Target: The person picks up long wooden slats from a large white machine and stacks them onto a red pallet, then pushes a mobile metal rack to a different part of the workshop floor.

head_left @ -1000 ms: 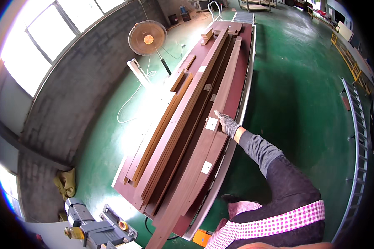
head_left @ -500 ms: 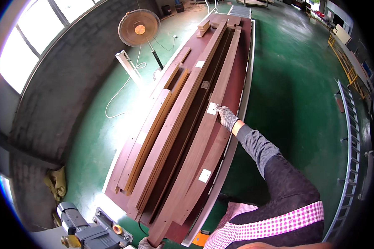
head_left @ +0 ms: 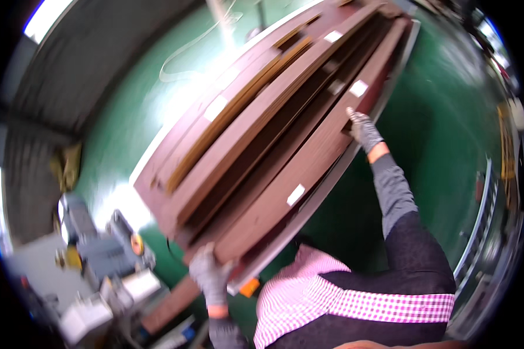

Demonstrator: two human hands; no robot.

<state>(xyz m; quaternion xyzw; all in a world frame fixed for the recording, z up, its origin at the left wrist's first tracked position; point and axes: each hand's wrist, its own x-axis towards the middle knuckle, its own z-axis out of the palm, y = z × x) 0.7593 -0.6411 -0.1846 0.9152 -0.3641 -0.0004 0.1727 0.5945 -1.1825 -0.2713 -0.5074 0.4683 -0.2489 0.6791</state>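
Observation:
A long reddish-brown wooden board point(head_left: 300, 166) lies slantwise along the right side of a stack of boards. My right hand point(head_left: 365, 132), in a grey glove, is closed on its right edge, below a white label point(head_left: 358, 88). My left hand point(head_left: 209, 274), also gloved and smeared by motion, is closed around the board's near part, fingers over the top and thumb on the right side. Beyond that hand a brown board length point(head_left: 172, 303) sticks out toward the lower left. Another white label point(head_left: 296, 195) sits between my hands. Left of the board lie stacked brown boards point(head_left: 268, 119) and yellowish-edged strips point(head_left: 239, 113).
The boards rest on a long table with a pale edge point(head_left: 384, 107) above a green floor point(head_left: 431, 151). At the lower left stands a grey motor unit point(head_left: 108, 250). A ladder-like metal frame point(head_left: 477, 224) is at the right. A loose white cable point(head_left: 172, 61) lies behind the table.
The view has swung, so the table now slants more to the right. My left hand has come fully into view, farther up the board, whose near length now shows past it.

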